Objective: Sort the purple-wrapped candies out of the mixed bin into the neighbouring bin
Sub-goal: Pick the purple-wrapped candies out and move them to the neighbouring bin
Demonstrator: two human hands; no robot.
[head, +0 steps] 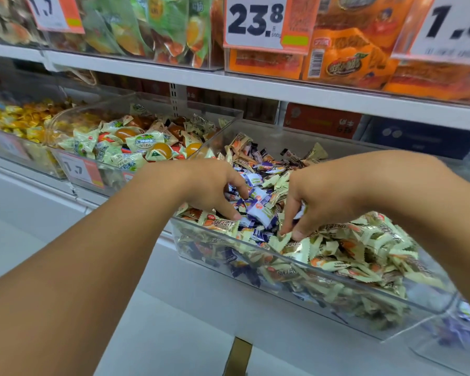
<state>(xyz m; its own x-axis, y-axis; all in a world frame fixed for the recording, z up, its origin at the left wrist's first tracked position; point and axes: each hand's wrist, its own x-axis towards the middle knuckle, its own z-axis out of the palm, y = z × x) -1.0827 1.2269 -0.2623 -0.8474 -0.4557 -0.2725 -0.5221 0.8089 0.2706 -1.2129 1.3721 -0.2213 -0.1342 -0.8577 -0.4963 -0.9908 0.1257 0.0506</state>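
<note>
Item: mixed bin (296,270), one, clear plastic. I am working both hands inside it. Left hand (212,185), fingers curled, is raking purple candies (258,210) heaped at the bin's middle. Right hand (320,196) is pinching something white; I cannot tell what. Purple candies: too many to count. Cream candies (364,245): likewise. Risk: cream wrappers are riding along, being tangled among the purple.
</note>
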